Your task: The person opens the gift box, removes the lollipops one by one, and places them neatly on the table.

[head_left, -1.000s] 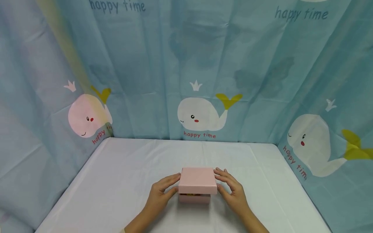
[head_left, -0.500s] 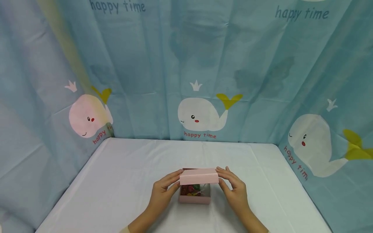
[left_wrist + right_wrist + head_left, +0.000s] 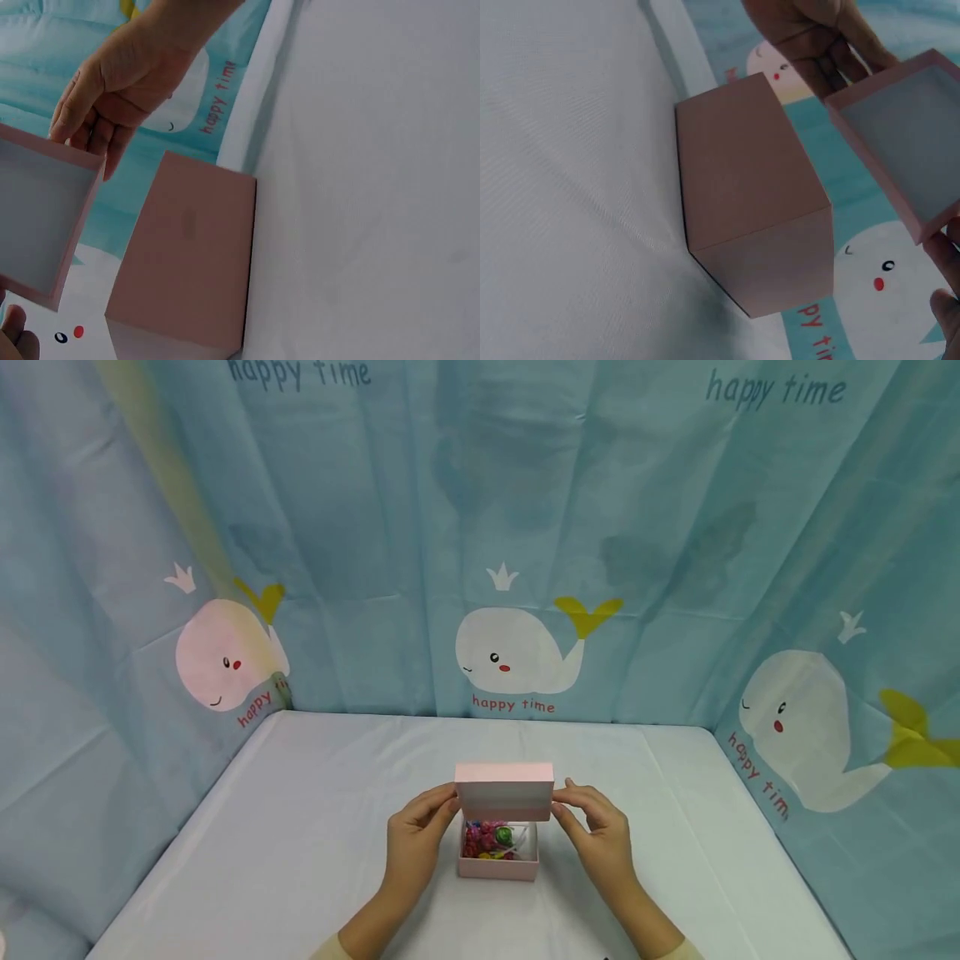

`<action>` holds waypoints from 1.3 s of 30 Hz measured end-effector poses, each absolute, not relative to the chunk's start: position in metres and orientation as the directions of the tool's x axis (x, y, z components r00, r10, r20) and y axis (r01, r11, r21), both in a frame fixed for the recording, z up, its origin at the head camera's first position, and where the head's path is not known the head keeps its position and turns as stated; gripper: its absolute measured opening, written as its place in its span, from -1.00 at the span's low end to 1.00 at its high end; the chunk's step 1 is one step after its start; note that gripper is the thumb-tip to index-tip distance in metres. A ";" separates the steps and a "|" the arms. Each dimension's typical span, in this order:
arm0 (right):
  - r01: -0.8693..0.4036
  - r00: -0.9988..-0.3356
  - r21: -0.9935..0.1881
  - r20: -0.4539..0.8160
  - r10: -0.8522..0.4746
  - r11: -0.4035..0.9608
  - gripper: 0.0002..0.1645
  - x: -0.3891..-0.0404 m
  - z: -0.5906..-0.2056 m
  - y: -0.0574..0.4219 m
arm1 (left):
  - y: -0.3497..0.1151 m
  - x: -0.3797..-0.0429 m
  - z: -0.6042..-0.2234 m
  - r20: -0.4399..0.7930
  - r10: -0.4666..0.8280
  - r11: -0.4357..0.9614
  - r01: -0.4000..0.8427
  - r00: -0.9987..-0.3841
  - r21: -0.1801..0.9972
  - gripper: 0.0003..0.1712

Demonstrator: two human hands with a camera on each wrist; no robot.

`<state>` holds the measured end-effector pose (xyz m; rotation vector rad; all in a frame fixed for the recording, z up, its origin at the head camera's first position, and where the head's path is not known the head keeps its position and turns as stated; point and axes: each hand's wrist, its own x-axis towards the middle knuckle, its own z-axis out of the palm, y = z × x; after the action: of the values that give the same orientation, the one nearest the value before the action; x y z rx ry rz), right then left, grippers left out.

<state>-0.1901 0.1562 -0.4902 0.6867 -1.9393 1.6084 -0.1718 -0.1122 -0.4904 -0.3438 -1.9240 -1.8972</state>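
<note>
The pink box lid (image 3: pixel 504 773) is held up and tipped between both hands, its pale inside facing the person. My left hand (image 3: pixel 415 837) pinches the lid's left side with thumb and fingers. On the opposite side, the thumb and fingers of my right hand (image 3: pixel 600 831) pinch the lid. Below it, the pink box base (image 3: pixel 498 869) stands on the table, uncovered at the front. Colourful wrapped sweets (image 3: pixel 483 839) lie inside, among them a round green one (image 3: pixel 504 836) and thin white sticks. The lid hides the back of the base in the head view.
A white cloth covers the table (image 3: pixel 337 777). Blue curtains (image 3: pixel 360 610) printed with whales enclose it at the back and on both sides.
Both hands have lifted the lid off the base and tipped it back, from lying flat to nearly upright. The sweets have come into view; the base has stayed in place.
</note>
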 end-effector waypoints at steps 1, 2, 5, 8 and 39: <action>-0.674 -0.736 -0.723 0.674 -0.057 0.148 -0.63 -0.190 -0.490 0.155 | -0.112 -0.172 -0.491 0.452 -0.124 0.030 0.452 -0.883 0.892 -0.76; -0.674 -0.737 -0.726 0.673 -0.062 0.137 -0.63 -0.190 -0.489 0.154 | -0.111 -0.172 -0.491 0.450 -0.135 0.021 0.451 -0.883 0.892 -0.77; -0.696 -0.718 -0.709 0.691 -0.083 0.113 -0.63 -0.188 -0.485 0.150 | -0.110 -0.172 -0.492 0.454 -0.155 -0.002 0.460 -0.877 0.888 -0.77; -0.717 -0.697 -0.691 0.709 -0.101 0.098 -0.62 -0.184 -0.476 0.147 | -0.109 -0.172 -0.493 0.467 -0.169 -0.027 0.478 -0.868 0.878 -0.75; -0.791 -0.577 -0.606 0.696 -0.428 0.081 -0.11 -0.202 -0.463 0.183 | -0.145 -0.191 -0.474 0.396 0.282 0.128 0.443 -0.874 0.887 -0.44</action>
<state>-0.2025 0.1825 -0.4628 1.2103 -2.0283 1.4956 -0.1910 -0.1448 -0.4745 -0.7311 -2.2569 -1.8538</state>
